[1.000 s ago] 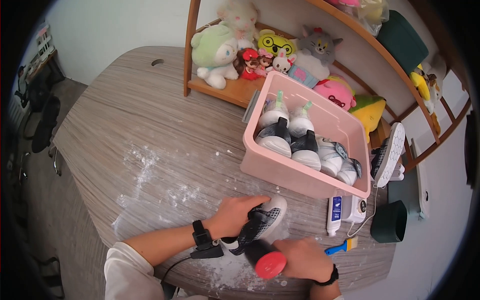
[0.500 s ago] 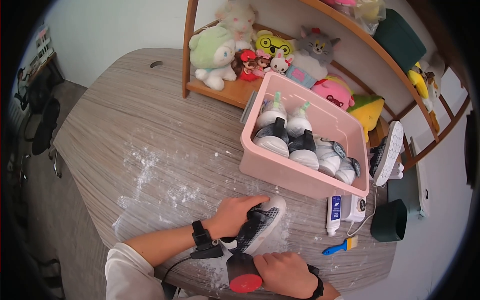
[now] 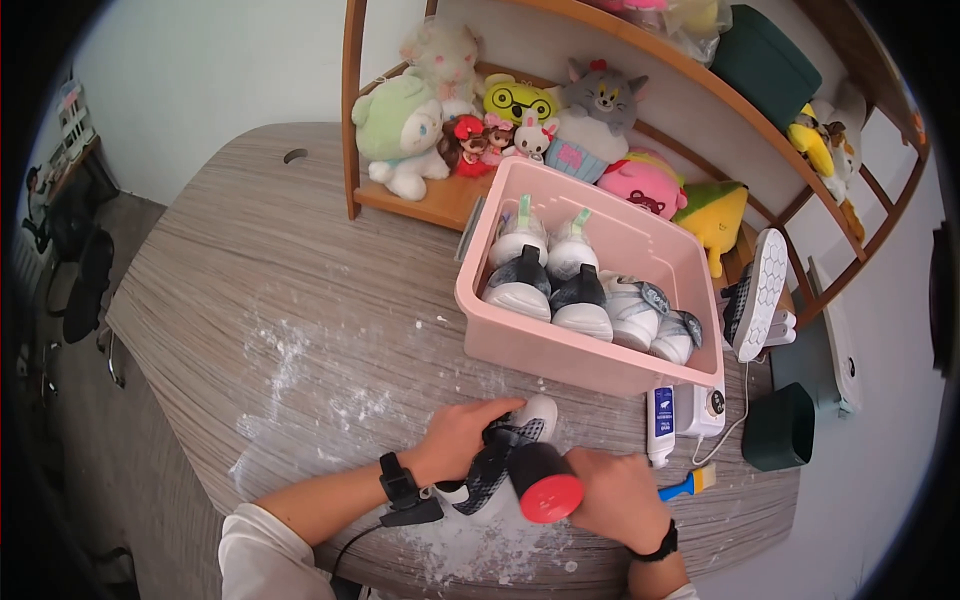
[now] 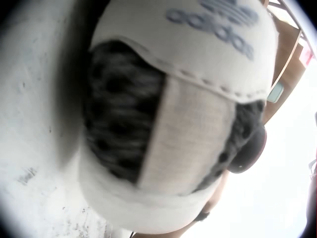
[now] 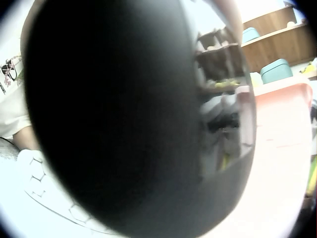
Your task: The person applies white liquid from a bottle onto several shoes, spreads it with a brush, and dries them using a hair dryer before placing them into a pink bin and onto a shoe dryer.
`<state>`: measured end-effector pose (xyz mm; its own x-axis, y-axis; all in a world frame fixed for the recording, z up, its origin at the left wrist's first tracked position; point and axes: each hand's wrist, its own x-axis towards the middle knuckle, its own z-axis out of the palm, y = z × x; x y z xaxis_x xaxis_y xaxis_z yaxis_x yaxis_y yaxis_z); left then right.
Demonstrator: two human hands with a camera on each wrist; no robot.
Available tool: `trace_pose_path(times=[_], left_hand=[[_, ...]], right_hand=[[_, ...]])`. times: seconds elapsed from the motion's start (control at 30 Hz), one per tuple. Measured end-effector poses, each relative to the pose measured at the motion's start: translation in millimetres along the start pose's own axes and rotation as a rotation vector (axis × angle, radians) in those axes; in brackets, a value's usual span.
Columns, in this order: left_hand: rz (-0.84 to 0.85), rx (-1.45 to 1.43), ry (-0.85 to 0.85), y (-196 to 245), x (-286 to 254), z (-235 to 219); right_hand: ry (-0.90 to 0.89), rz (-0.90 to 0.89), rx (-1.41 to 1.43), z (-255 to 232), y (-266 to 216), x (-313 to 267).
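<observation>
My left hand (image 3: 450, 445) grips a black-and-white checked sneaker (image 3: 541, 414) lying on the table, with the index finger stretched toward its white toe. In the left wrist view the sneaker's heel (image 4: 198, 144) fills the picture, an adidas mark on its white patch. My right hand (image 3: 618, 500) holds a black cylinder with a red end (image 3: 552, 498) over the sneaker's near side, covering part of it. The cylinder's glossy black body (image 5: 124, 119) blocks most of the right wrist view; the sneaker's patterned sole (image 5: 42, 178) shows beside it.
A pink bin (image 3: 590, 362) holding several shoes stands beyond my hands. To the right are a white tube (image 3: 661, 430), a blue-handled brush (image 3: 690, 483), a dark green bin (image 3: 778, 428) and another sneaker (image 3: 762, 295). White powder (image 3: 290, 365) marks the table. Behind, a shelf carries plush toys (image 3: 398, 130).
My right hand first swung the black cylinder toward me and left, then away and right, over the sneaker. The left hand keeps its hold on the sneaker. The head view has shifted slightly.
</observation>
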<state>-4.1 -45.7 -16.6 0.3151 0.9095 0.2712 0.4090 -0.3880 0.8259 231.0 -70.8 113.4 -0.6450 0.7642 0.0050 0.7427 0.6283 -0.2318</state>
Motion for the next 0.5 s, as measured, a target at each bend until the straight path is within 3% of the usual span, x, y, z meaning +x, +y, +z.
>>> trace_pose_path(times=[0.13,0.2,0.23,0.3,0.5], left_hand=[[0.028,-0.004,0.012,2,2,-1],[-0.009,-0.019,-0.008,11,3,-7],[-0.008,-0.017,-0.010,8,3,-6],[0.040,0.002,0.013,0,1,0],[0.009,-0.011,0.058,-6,2,3]], right_hand=[[-0.133,-0.083,0.089,16,-25,-6],[-0.286,-0.250,0.072,27,-37,-10],[-0.284,-0.250,0.074,30,-42,-9],[-0.497,-0.309,0.035,35,-49,-7],[-0.416,-0.327,0.116,18,-35,-6]])
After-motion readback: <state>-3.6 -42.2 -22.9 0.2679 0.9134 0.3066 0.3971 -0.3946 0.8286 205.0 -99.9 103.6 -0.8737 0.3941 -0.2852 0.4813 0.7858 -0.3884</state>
